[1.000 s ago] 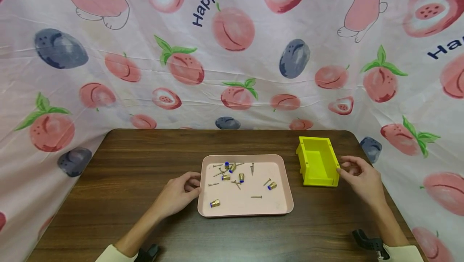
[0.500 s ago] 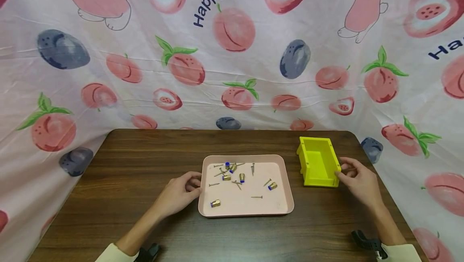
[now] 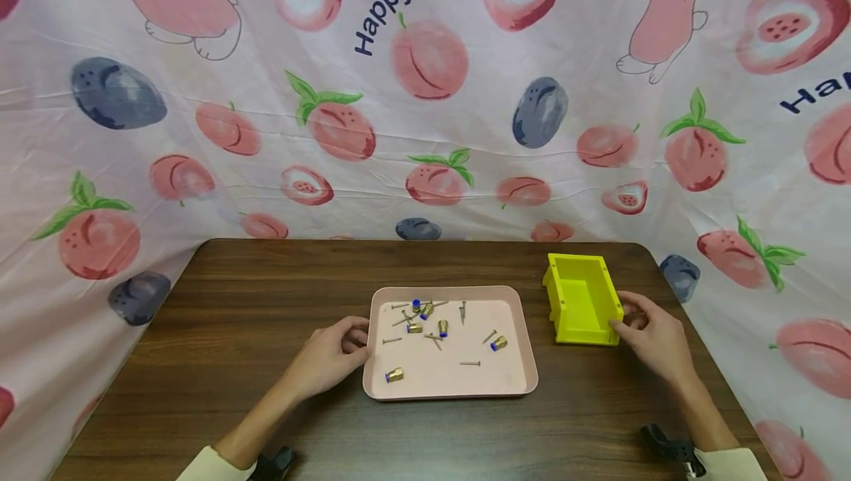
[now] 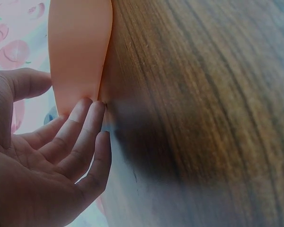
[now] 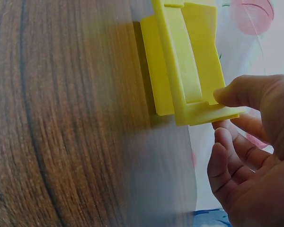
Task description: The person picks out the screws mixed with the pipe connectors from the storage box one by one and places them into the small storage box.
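Observation:
My left hand (image 3: 329, 355) is at the left edge of a pink tray (image 3: 465, 385), which lies flat on the table. In the left wrist view the thumb (image 4: 35, 84) meets the tray's rim, and the fingers touch lower on its outer wall. Several brass fittings with blue ends (image 3: 442, 328) and several screws (image 3: 470, 363) lie scattered in the tray. My right hand (image 3: 654, 337) pinches the right wall of a yellow bin (image 3: 561, 318). Its thumb (image 5: 236, 94) is on the inner side, with fingers outside, partly hidden behind the wall.
Both things stand on a dark wooden table (image 3: 279, 267), the bin to the tray's right near the table's right edge. A fruit-printed curtain (image 3: 492, 111) hangs behind the table and at its sides. Each wrist carries a black strap (image 3: 671, 444).
My right hand has shifted slightly left, its thumb sliding over the bin's right wall to the inside. The left hand, tray and small parts stay where they were.

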Available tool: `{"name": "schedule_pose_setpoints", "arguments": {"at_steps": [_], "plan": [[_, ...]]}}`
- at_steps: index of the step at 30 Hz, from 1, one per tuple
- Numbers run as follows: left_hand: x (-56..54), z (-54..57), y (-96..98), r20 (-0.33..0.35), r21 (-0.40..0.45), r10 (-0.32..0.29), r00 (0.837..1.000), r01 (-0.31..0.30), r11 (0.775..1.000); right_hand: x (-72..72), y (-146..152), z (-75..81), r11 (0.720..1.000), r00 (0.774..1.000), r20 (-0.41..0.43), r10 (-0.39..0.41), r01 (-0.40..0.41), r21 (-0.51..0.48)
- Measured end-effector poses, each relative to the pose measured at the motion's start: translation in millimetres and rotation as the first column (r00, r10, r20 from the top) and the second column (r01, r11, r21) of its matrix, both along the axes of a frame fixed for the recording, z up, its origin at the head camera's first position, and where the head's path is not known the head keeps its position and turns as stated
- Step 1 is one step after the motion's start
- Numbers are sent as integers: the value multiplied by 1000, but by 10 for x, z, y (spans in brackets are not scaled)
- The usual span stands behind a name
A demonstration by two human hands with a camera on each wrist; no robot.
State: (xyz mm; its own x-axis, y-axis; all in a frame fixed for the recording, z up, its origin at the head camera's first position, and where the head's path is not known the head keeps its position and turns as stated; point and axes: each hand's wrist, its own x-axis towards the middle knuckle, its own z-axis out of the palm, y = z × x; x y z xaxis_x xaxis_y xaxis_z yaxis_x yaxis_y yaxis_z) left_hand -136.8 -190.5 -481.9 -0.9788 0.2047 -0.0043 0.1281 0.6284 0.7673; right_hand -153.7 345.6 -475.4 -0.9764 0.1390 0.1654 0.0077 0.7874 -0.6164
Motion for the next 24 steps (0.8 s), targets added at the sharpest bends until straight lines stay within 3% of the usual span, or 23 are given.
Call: {"name": "schedule_pose_setpoints", "arguments": {"at_steps": [9,24], "plan": [[-13,-15,-2,-5,-2,2,1000,-2,1000,30,10,-6,1000,1000,-11,0,0,17],[-39,-22,-5,-4,-29,-2,1000,2,1000,118,72,73,999,998,67,19,-22,43]]}}
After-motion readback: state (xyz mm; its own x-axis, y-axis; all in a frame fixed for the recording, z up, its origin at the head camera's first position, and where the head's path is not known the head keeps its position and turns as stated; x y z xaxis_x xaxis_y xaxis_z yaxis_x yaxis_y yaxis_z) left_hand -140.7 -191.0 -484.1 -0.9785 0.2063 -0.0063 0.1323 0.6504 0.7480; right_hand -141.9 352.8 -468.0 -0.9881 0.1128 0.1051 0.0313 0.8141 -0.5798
